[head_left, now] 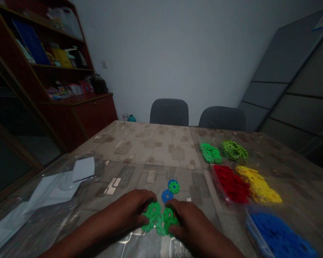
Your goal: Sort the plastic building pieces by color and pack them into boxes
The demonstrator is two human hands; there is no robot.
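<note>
Left hand (pixel 125 211) and right hand (pixel 187 218) curve closely over a cluster of green plastic snowflake discs (pixel 156 219), touching it, though whether they grip it cannot be told. It lies near the person on the patterned tabletop (pixel 150 150), just short of a blue disc (pixel 167 196) and a blue-and-green disc (pixel 173 186).

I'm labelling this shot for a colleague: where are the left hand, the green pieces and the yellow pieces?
Left hand (pixel 127 209): head view, back of the hand.
Green pieces (pixel 153 210): head view, top piece beside the left hand.
Yellow pieces (pixel 257 185): head view, middle of the pile.
</note>
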